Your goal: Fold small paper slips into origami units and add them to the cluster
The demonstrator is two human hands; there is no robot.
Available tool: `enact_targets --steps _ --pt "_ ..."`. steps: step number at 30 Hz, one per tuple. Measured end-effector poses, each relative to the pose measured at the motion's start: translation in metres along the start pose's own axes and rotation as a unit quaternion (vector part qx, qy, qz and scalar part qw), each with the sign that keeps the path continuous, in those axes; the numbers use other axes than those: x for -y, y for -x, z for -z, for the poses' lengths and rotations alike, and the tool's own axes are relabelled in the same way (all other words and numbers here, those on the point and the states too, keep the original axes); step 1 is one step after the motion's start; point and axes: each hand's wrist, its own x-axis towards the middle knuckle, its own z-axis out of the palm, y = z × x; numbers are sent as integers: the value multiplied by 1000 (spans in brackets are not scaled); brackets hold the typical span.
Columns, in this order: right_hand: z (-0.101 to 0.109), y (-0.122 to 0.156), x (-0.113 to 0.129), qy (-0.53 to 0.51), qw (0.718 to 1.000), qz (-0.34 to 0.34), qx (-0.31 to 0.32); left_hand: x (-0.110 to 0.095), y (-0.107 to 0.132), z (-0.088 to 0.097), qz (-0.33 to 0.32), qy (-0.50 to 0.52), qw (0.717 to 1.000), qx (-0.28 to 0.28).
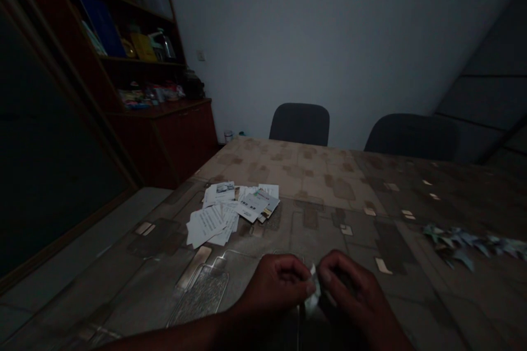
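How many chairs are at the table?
2. One dark chair stands behind the far edge of the table, near the middle; the second chair is to its right. Others may be out of view.
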Motion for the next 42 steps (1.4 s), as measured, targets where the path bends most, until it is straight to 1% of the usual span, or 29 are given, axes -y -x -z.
enact_targets --steps 2,4,10,13,15,21,24,26,29,33,36,38,42 --pt "-1 2 0 -18 999 -25 -19 -4 -1 0 -42 24 998 -39" --pt "-5 3 -3 -35 998 -40 -26 -6 -1 1 -70 47 994 -62" --pt "-22 6 -16 -72 995 -65 18 7 -2 2 -113 79 989 -45" --pt "-24 6 -16 -61 995 -76 19 12 -2 1 -112 91 989 -38" --pt "-24 5 -14 -43 997 -69 11 12 -2 1 -108 94 989 -40" --pt "-24 5 -9 35 999 -24 -19 11 -2 2 -101 41 993 -49" --pt "-24 5 -8 57 998 1 -34 10 -2 2 -109 38 992 -60" --pt "-23 5 -7 48 998 3 -37 8 -1 1 -106 49 991 -65" --pt "-21 5 -6 -5 999 -21 -28 5 2 1 -96 67 991 -69" --pt "-20 4 -4 -77 996 -48 -18 4 3 2 -108 59 991 -55" --pt "-21 4 -2 -112 991 -64 -12 5 2 3 -112 57 990 -68" --pt "-21 4 0 -117 990 -76 -11 4 2 3 -110 68 989 -77" --pt "-22 3 3 -90 993 -68 -17 -1 5 0 -98 86 989 -70"
